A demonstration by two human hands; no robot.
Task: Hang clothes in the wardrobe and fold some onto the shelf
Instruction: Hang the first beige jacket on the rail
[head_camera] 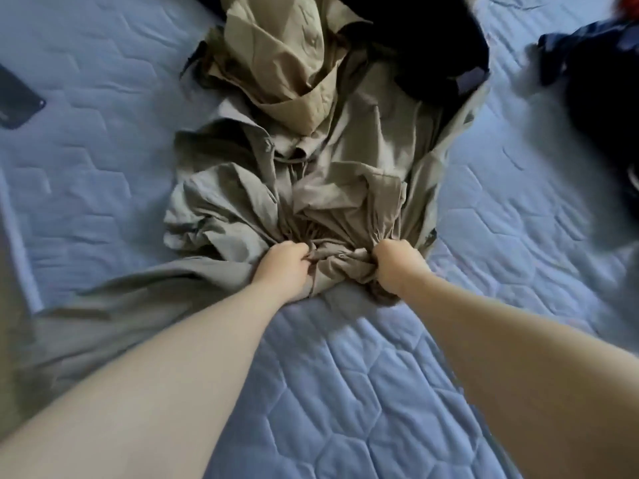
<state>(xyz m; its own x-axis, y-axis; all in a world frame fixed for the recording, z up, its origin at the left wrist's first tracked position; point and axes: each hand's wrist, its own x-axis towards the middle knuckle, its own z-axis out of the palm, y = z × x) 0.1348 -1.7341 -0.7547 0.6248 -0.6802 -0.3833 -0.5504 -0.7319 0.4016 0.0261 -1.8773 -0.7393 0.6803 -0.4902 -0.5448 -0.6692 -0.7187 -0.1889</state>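
In the head view, both hands are closed as fists on the same piece of clothing. The left hand (285, 267) has its fingers curled into a bunch of the grey-green garment (349, 174), and the right hand (394, 266) grips another bunch of it just beside. Between the two fists a short gathered part of the cloth runs from one hand to the other, with a small button on it. From the grip the cloth goes away in tight folds, and the rest of the garment lies crumpled on the blue quilted bed cover (345, 392). One long part of it goes from the left fist out to the left, under the left forearm. It is perhaps a shirt, but the picture is too soft to be sure.

Beyond the grip, on the far end of the grey-green garment, lies a beige garment (283, 63), also crumpled. To the right of this one, touching it, is a dark navy garment (432, 43). Far to the right of the right hand, well apart, there is a pile of dark clothes (594, 84). Far to the left of the left hand a dark phone (17, 102) lies flat on the cover.
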